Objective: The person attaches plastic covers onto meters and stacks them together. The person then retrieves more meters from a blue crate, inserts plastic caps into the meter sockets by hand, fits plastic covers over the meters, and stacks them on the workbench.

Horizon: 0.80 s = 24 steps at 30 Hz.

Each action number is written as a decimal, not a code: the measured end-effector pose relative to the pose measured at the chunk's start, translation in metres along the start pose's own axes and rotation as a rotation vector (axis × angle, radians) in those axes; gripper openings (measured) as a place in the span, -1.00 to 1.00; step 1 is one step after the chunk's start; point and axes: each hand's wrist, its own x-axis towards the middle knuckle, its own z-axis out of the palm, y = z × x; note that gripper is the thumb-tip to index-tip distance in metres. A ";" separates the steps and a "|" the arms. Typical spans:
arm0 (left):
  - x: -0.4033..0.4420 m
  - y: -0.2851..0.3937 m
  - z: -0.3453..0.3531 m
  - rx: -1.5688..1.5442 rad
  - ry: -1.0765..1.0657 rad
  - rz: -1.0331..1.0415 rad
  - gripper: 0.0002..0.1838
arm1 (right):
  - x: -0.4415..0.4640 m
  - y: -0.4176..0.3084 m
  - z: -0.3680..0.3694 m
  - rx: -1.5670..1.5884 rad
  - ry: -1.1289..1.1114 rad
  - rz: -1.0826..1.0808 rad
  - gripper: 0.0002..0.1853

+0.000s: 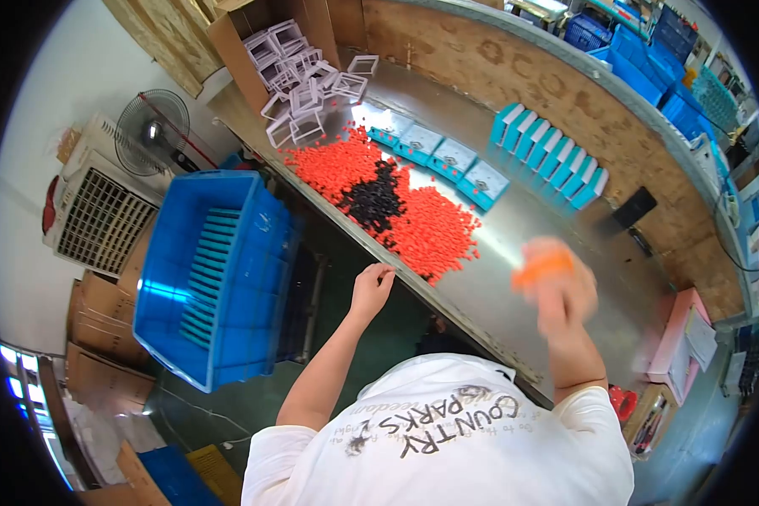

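Note:
Over the right part of the metal table, my right hand [558, 291] is blurred by motion and grips an orange object [545, 266] whose exact shape is smeared. My left hand [374, 287] hangs at the table's front edge with its fingers curled together; whatever it may hold is too small to make out. Just beyond it lie piles of small red pieces [430, 232] with a heap of black pieces [373, 199] between them. Behind the piles, several teal and white units [454, 158] lie in a row.
Standing teal and white pieces [550, 153] line the table's back. White frames [299, 72] spill from a cardboard box [238, 55]. A dark phone-like object [635, 207] lies at right. Left of the table are a blue crate [263, 253] and a fan [153, 132].

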 end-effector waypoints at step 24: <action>0.425 -0.111 -0.002 0.380 -0.377 0.458 -0.39 | -0.071 0.308 0.146 -0.949 -0.207 1.436 -0.24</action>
